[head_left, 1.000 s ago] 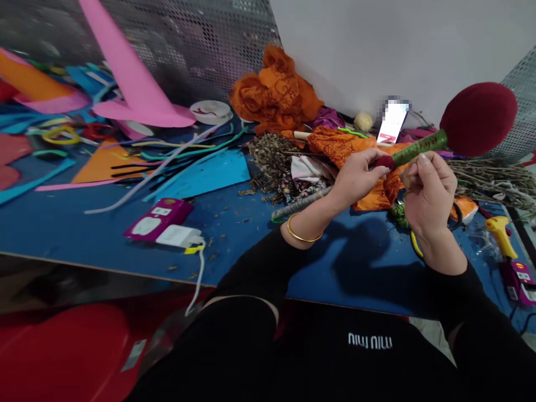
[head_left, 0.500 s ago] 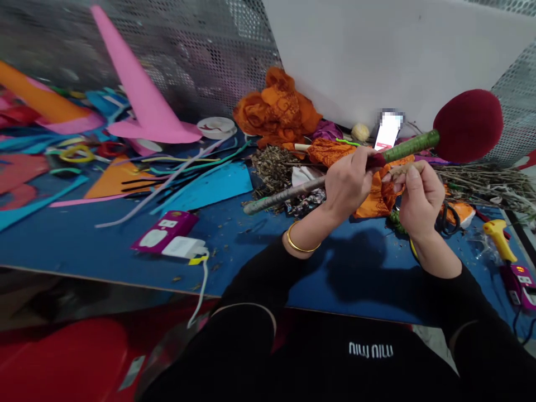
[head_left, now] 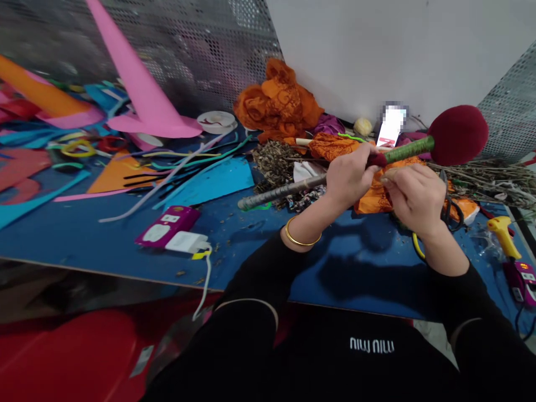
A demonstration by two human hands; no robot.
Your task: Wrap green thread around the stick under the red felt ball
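Note:
A long stick (head_left: 288, 191) with a rounded dark red head (head_left: 459, 135) slants across the middle of the view. Green wrapping (head_left: 410, 149) covers its shaft near the head, and the lower end is grey. My left hand (head_left: 349, 176) is closed around the shaft, beside a dark red wrapped part. Just below the shaft, my right hand (head_left: 416, 195) is closed in a pinch next to my left fingers. What it pinches is mostly hidden. Crumpled orange cloth (head_left: 371, 201) lies beneath both hands.
Behind the hands stands a lit phone (head_left: 391, 125). A yellow glue gun (head_left: 502, 234) lies at the right, near black-handled scissors (head_left: 454, 215). Dried twigs (head_left: 498, 176) spread at the back right. Left are a pink cone hat (head_left: 140, 84), blue sheet (head_left: 209, 187) and purple box (head_left: 167, 226).
My right hand has turned knuckles-up and moved slightly closer to the shaft. The red head has dipped a little and shifted left. My left hand keeps its hold.

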